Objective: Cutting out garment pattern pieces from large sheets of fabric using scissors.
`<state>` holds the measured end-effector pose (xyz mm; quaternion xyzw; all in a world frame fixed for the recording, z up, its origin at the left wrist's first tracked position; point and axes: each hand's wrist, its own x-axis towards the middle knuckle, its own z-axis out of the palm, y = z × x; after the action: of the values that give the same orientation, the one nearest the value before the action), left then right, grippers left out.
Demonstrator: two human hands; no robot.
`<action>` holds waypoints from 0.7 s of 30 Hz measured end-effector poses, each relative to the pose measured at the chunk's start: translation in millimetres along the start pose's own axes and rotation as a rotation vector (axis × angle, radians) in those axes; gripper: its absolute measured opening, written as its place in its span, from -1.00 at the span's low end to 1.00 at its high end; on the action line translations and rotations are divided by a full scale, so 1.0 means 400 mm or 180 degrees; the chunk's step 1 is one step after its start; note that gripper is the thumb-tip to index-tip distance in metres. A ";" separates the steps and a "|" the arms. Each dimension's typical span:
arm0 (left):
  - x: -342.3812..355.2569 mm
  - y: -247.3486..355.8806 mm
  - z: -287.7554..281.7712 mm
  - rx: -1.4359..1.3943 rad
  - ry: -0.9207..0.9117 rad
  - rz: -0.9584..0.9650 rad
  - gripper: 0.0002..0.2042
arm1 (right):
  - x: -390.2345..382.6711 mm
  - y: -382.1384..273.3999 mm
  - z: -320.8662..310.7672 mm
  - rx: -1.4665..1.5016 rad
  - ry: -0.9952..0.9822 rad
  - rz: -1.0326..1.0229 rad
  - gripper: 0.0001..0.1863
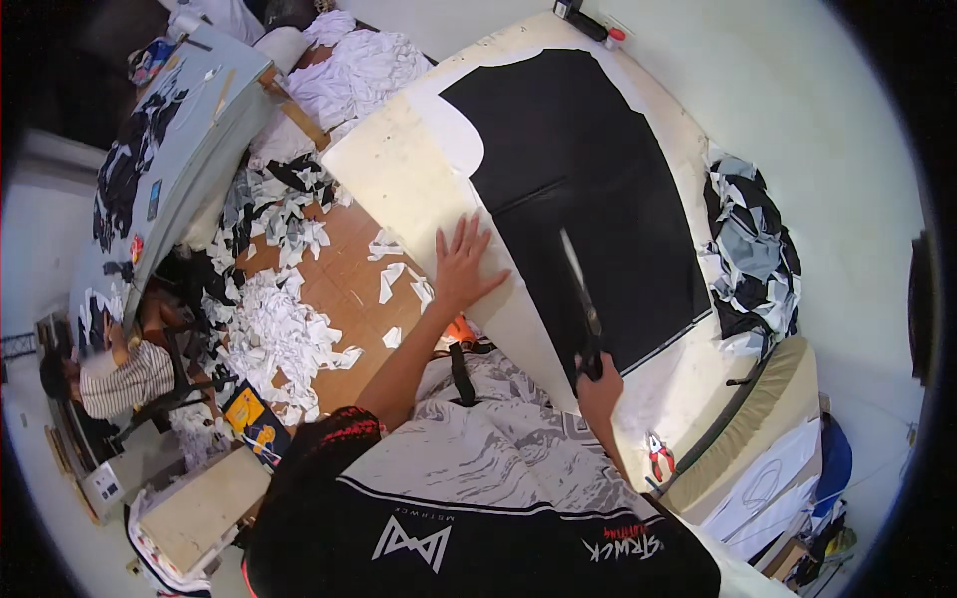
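Note:
A large piece of black fabric point(608, 130) lies flat on the cream tabletop point(384, 149), with a white layer point(459, 140) showing along its left edge. My right hand point(600, 387) is closed around the dark handles of a pair of fabric scissors point(587, 309). Their pale blades point away from me, over the black fabric. Whether the blades touch the cloth I cannot tell. My left hand point(469, 267) rests palm down with spread fingers on the pale surface, just left of the black fabric.
Red-handled pliers point(659, 456) lie at the table's near right. A bundle of black, grey and white scraps point(753, 249) sits by the right wall. White offcuts point(289, 334) cover the floor at left, where a person in a striped shirt point(130, 379) sits by another table point(204, 110).

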<state>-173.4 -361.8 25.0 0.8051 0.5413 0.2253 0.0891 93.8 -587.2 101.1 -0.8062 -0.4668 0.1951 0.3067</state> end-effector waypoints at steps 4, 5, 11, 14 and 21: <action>-0.063 0.034 0.003 -0.0204 0.0049 0.0389 -0.32 | -0.010 0.127 -0.002 -0.0226 0.0411 0.0177 -0.60; -0.090 0.043 0.010 -0.0213 0.0092 0.0525 -0.35 | -0.013 0.153 -0.031 -0.0113 0.0527 0.0211 -0.60; -0.356 0.160 -0.058 -0.0421 0.0076 0.0526 -0.50 | -0.147 0.420 -0.197 -0.0584 0.0715 -0.0026 -0.58; -0.433 0.221 -0.082 -0.0677 0.0276 0.0267 -0.61 | -0.194 0.485 -0.263 -0.0692 0.0840 0.0240 -0.59; -0.302 0.110 -0.091 -0.1342 0.0619 -0.0508 -0.50 | -0.374 0.429 -0.326 -0.0318 0.0776 0.0426 -0.79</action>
<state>-191.3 -493.3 41.9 0.6979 0.5503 0.4020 0.2201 207.8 -823.2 85.3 -0.8675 -0.3804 0.0922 0.3070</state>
